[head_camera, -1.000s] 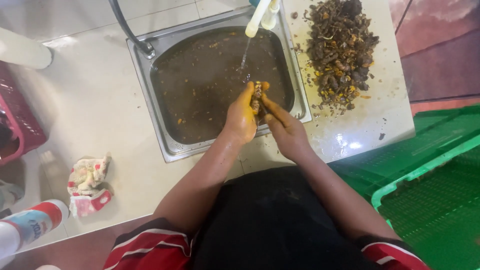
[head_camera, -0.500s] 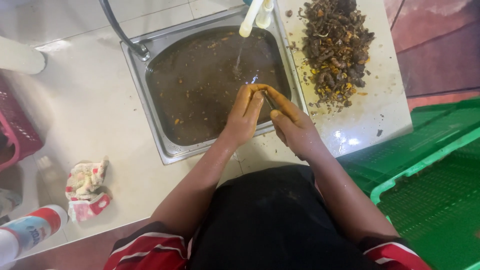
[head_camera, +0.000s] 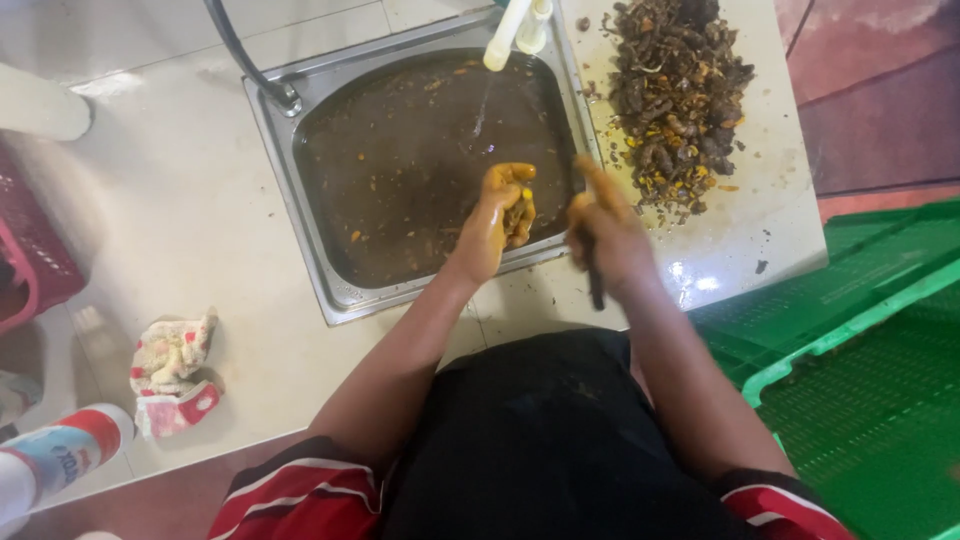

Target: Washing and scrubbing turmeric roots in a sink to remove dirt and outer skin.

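My left hand (head_camera: 497, 218), stained yellow, is over the steel sink (head_camera: 283, 152) full of brown water. Its fingers curl around a small muddy root piece (head_camera: 520, 214), just below the thin stream from the white tap (head_camera: 508, 32). My right hand (head_camera: 606, 232), blurred, is at the sink's right rim and grips a dark thin tool (head_camera: 594, 287) that points back toward my body. The two hands are a short way apart.
A heap of muddy roots and peelings (head_camera: 680, 92) lies on the counter right of the sink. Green plastic crates (head_camera: 862, 330) stand at the right. A crumpled cloth (head_camera: 172, 368) and a bottle (head_camera: 62, 450) lie at the left, near a pink basket (head_camera: 32, 255). A dark hose (head_camera: 240, 52) runs to the sink corner.
My hands were together under the water on one root. They have parted: the right hand swung right to the sink's rim, and the left stays over the water.
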